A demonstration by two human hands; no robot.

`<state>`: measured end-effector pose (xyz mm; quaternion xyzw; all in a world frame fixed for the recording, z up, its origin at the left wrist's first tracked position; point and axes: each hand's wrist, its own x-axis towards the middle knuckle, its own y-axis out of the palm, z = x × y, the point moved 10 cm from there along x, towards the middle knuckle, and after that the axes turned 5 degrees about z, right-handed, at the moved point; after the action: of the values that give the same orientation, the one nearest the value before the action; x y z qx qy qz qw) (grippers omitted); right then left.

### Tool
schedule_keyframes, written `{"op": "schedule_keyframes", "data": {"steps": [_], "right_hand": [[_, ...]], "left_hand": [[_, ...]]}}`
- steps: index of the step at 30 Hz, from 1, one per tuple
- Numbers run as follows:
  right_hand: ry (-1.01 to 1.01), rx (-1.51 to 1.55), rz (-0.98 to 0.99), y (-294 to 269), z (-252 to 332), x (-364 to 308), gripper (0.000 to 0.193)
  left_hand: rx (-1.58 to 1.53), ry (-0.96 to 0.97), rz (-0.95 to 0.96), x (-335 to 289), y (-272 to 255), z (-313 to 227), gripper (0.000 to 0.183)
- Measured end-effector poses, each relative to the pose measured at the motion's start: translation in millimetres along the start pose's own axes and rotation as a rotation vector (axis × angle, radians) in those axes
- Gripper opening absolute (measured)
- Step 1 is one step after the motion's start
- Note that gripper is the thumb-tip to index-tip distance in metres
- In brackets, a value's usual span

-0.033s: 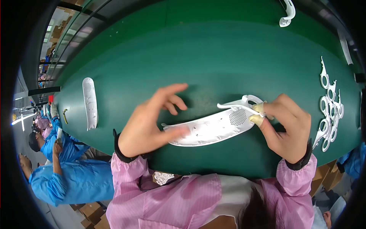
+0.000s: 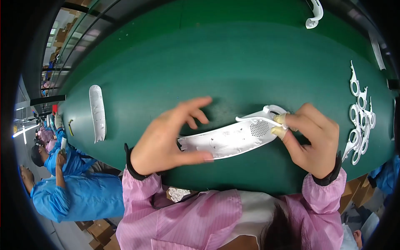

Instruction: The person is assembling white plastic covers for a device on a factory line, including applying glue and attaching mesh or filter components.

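Observation:
A long white plastic shell (image 2: 227, 141) lies hollow side up before me, with a patch of small round holes near its right end. Over that end sits a white ring-ended plastic part (image 2: 266, 112), its thin arm along the shell's far edge. My right hand (image 2: 312, 137), with pale finger cots on thumb and forefinger, pinches the ring-ended part's right side. My left hand (image 2: 171, 139) is open around the shell's left half, fingers spread above the far side. Its thumb is at the near edge; whether it touches is hard to tell.
Another white shell (image 2: 98, 112) lies on the green table (image 2: 233, 62) at left, near a small yellow-black item (image 2: 71, 127). Several white ring-ended parts (image 2: 363, 118) are at right. A curved white piece (image 2: 315, 14) lies far off. People in blue coats (image 2: 83, 196) are at left.
My left hand has shifted slightly right, its thumb going from over the shell's inside to its near edge. My right hand keeps its pinch with hardly any movement.

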<state>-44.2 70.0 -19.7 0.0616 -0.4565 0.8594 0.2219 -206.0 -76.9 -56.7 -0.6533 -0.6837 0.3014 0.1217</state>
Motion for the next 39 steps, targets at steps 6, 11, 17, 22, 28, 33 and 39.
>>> {"op": "schedule_keyframes", "data": {"steps": [6,11,17,22,28,33,39], "right_hand": [[-0.064,-0.063,0.134,12.9,13.2,2.6,0.025],[-0.041,-0.133,0.112,16.6,11.2,3.3,0.026],[0.008,-0.114,0.106,24.1,11.1,4.5,0.028],[0.070,-0.204,0.182,32.7,19.6,7.6,0.029],[0.069,-0.095,0.336,50.3,18.2,14.4,0.045],[0.011,-0.069,0.371,48.5,25.4,17.0,0.055],[0.022,-0.190,0.377,57.5,19.0,10.5,0.051]], "left_hand": [[0.140,-0.031,0.088,2.1,30.5,-4.2,0.095],[0.158,-0.023,0.045,3.0,27.6,-3.7,0.099],[0.150,-0.031,0.084,2.2,34.1,-0.7,0.108],[0.166,0.026,0.050,5.3,30.3,-9.8,0.105],[0.298,-0.017,0.087,8.4,34.8,-12.6,0.088],[0.293,-0.015,0.011,9.9,29.0,-16.4,0.080],[0.266,-0.048,0.004,12.0,28.0,-14.4,0.069]]}}
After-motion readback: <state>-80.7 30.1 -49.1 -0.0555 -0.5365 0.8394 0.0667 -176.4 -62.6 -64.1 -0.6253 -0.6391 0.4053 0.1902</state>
